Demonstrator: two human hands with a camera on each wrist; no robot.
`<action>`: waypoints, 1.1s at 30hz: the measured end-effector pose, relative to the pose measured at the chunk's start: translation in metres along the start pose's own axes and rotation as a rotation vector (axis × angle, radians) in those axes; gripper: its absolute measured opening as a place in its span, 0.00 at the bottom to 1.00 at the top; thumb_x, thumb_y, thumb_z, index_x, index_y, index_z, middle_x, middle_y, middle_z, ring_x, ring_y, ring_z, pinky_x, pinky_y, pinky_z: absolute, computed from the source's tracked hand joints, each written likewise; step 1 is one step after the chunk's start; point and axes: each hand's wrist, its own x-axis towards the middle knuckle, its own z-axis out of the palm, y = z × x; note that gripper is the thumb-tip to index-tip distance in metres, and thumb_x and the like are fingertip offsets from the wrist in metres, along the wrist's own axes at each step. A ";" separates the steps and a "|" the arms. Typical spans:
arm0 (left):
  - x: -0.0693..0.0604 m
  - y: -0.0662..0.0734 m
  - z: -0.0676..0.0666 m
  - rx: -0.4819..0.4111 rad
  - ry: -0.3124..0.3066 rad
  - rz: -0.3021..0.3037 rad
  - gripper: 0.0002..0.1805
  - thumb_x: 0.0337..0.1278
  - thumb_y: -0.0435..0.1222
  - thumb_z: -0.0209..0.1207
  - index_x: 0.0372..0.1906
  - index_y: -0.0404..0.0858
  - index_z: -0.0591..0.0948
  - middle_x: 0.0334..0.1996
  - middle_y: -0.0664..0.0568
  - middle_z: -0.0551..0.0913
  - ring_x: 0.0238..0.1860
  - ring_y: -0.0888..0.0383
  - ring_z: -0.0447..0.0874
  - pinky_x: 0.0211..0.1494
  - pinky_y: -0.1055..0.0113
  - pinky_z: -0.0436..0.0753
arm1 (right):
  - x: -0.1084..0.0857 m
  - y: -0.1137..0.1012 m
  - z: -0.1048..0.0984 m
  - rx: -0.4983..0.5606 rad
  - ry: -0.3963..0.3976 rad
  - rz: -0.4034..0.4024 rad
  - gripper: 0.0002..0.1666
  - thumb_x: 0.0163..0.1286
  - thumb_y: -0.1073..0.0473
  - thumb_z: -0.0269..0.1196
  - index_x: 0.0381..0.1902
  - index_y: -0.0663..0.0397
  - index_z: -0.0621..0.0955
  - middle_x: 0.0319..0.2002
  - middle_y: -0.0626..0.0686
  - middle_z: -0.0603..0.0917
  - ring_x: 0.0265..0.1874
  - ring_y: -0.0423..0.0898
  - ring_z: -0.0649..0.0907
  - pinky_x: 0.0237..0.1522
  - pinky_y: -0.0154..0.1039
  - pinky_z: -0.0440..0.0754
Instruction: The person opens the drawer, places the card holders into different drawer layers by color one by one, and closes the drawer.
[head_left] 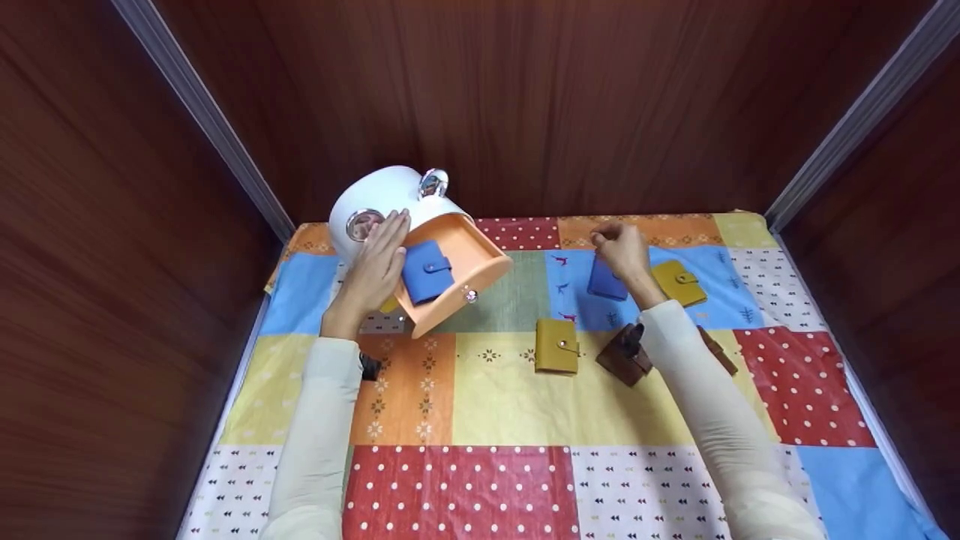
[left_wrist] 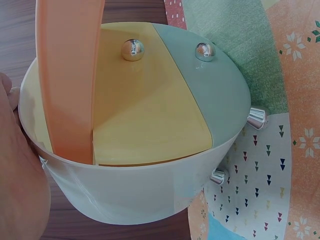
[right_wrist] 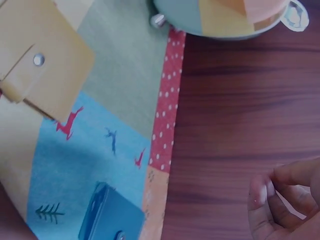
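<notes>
My left hand (head_left: 373,268) lies with straight fingers against the side of a white rounded drawer box (head_left: 382,186). Its orange drawer (head_left: 469,251) is pulled out, and a blue snap wallet (head_left: 426,274) lies inside. In the left wrist view, the yellow drawer (left_wrist: 150,110) and green drawer (left_wrist: 212,95) are closed, each with a silver knob. Over a second blue wallet (head_left: 606,285) hovers my right hand (head_left: 626,255), its fingers loosely curled. The right wrist view shows nothing between the fingertips (right_wrist: 258,195), apart from the blue wallet (right_wrist: 112,215) below.
A mustard wallet (head_left: 556,345) lies mid-table, another mustard wallet (head_left: 679,283) to the right. A brown wallet (head_left: 622,361) and a further brown item (head_left: 718,351), partly hidden by my right forearm, sit nearer. Wooden panels (head_left: 525,105) enclose the patchwork-covered table (head_left: 465,487).
</notes>
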 end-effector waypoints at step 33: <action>-0.001 0.004 -0.002 0.003 -0.008 -0.016 0.31 0.87 0.38 0.40 0.87 0.40 0.54 0.88 0.49 0.53 0.89 0.47 0.45 0.92 0.48 0.41 | 0.002 0.054 -0.002 -0.061 0.044 0.114 0.17 0.80 0.59 0.59 0.55 0.64 0.87 0.53 0.65 0.89 0.43 0.54 0.86 0.39 0.39 0.82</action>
